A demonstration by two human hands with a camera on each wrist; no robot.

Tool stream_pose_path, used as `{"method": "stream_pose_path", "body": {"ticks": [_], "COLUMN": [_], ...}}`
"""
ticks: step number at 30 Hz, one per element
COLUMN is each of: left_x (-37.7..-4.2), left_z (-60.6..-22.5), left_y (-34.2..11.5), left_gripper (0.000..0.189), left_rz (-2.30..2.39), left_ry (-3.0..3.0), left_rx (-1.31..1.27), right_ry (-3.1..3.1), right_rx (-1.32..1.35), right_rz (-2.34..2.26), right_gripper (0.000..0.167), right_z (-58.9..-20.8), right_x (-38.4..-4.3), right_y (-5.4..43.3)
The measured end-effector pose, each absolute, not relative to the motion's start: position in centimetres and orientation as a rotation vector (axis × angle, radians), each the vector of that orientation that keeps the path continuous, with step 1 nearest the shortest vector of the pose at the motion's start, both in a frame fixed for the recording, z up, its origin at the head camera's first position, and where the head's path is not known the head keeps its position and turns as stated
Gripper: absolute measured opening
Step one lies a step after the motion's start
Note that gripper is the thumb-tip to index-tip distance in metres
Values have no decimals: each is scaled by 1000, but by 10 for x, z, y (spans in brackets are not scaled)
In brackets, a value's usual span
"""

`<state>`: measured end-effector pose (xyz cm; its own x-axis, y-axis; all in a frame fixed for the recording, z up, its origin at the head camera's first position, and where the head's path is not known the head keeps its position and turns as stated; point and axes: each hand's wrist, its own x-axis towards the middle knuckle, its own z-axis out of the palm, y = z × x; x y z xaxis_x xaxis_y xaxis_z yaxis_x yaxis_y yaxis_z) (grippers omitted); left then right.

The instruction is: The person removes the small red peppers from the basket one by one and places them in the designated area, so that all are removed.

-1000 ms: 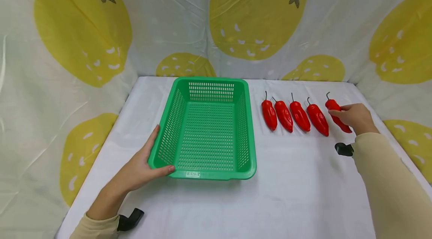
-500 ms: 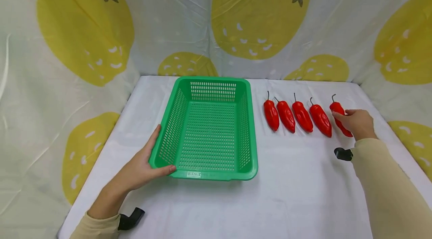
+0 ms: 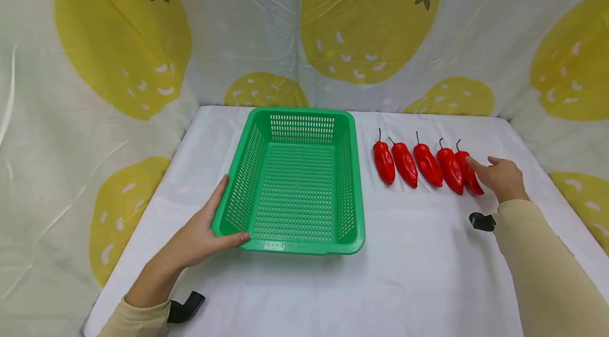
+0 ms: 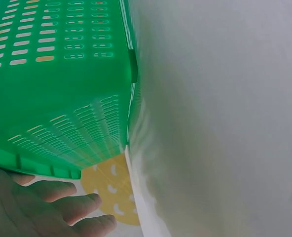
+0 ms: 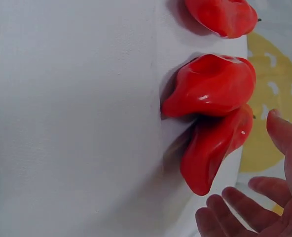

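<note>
Several glossy red peppers with thin curved stems lie in a row on the white cloth, right of a green plastic basket (image 3: 295, 246). The rightmost pepper (image 3: 468, 174) leans against its neighbour (image 3: 449, 170); in the right wrist view that neighbouring pepper (image 5: 215, 89) is on top. My right hand (image 3: 501, 176) is just right of this pair, its thumb near the end pepper and its fingers (image 5: 244, 212) spread with nothing held. At the basket's near left corner, my left hand (image 3: 200, 234) rests with the thumb along the front rim. Its other fingers (image 4: 69, 207) extend outside the wall.
Three more peppers, among them the leftmost one (image 3: 383, 162), lie spaced out beside the basket's right wall. Lemon-printed cloth (image 3: 371, 20) rises behind and at both sides of the table (image 3: 404, 273). A black wrist piece (image 3: 482, 222) sticks out from the right cuff.
The rightmost pepper has moved left up to its neighbour, and my right hand has let go of it and spread its fingers. My left hand stays on the basket.
</note>
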<state>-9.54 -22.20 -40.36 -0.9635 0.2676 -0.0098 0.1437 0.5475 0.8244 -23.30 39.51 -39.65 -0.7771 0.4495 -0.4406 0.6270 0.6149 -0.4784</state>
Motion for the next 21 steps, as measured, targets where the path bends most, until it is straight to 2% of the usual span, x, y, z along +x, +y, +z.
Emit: {"method": "stream_pose_path", "body": {"ticks": [15, 21], "left_x": [-94, -96], "left_z": [-405, -405], "left_y": [-222, -223], "left_gripper": [121, 121], "left_rz": [1397, 1378], "left_ry": [2631, 2651], "left_rx": [350, 359], "right_ry": [2584, 2631], "right_rx": [869, 825], "right_rz": [-895, -970], "right_gripper": [103, 104], "right_z": [-392, -387], "right_x": [-224, -225], "right_y": [403, 391]}}
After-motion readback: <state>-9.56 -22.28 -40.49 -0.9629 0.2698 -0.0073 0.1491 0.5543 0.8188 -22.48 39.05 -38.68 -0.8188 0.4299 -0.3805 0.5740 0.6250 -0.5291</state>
